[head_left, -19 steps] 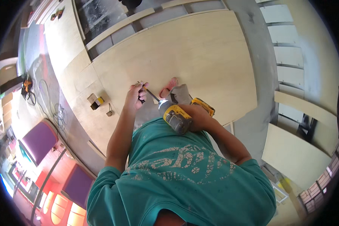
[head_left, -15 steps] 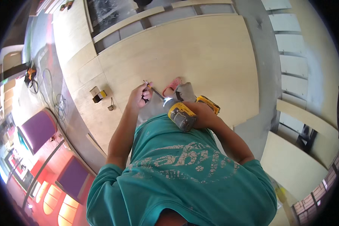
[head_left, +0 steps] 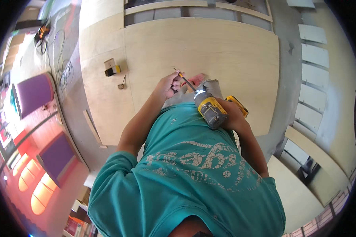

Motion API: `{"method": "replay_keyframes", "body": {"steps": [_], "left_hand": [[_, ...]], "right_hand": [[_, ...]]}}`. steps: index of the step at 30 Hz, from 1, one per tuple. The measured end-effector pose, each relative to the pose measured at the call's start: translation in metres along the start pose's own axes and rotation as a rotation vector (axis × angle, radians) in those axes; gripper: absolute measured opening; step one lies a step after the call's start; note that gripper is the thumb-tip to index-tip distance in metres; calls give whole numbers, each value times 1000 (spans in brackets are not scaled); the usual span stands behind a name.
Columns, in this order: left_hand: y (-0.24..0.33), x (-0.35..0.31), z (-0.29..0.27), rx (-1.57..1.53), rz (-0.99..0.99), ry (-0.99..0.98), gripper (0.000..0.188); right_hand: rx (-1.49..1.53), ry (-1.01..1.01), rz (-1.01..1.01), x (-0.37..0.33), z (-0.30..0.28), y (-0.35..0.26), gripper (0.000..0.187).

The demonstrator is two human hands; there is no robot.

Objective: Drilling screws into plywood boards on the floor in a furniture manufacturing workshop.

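My right hand (head_left: 230,113) grips a yellow-and-black cordless drill driver (head_left: 212,111) in front of my waist, its lamp lit near the chuck. A long driver bit (head_left: 188,83) with an orange section points away and to the left. My left hand (head_left: 169,85) is closed, thumb and fingers pinching around the bit's far end. A thin dark tip (head_left: 175,69) sticks out past the fingers; whether it is a screw is too small to tell. The battery (head_left: 238,106) shows beyond my right wrist.
Pale plywood sheets (head_left: 209,43) cover the floor framing under me. An open small box (head_left: 111,68) and a little metal piece (head_left: 122,83) lie on the left sheet. White panels (head_left: 313,54) stand at the right. Purple padded panels (head_left: 35,94) and cables (head_left: 63,73) are at the left.
My view has turned, so the plywood and the small box sit further right and higher. Both hands and the drill driver keep nearly the same pose against each other.
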State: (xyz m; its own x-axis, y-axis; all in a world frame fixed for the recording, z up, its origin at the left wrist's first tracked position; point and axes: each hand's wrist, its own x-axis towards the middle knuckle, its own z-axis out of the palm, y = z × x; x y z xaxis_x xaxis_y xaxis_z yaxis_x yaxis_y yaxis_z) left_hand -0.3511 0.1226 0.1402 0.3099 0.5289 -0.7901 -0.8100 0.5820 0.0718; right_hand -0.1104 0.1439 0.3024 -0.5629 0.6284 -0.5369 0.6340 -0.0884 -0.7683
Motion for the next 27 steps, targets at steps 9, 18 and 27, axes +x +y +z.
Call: {"method": "replay_keyframes", "body": {"steps": [9, 18, 27], "left_hand": [[-12, -21, -42, -54, -46, -114, 23], [-18, -33, -45, -37, -2, -83, 22], [-25, -37, -56, 6, -10, -97, 23]], "right_hand": [[-121, -76, 26, -3, 36, -16, 50], [-186, -44, 51, -14, 50, -28, 47], [-184, -20, 51, -25, 61, -24, 43]]}}
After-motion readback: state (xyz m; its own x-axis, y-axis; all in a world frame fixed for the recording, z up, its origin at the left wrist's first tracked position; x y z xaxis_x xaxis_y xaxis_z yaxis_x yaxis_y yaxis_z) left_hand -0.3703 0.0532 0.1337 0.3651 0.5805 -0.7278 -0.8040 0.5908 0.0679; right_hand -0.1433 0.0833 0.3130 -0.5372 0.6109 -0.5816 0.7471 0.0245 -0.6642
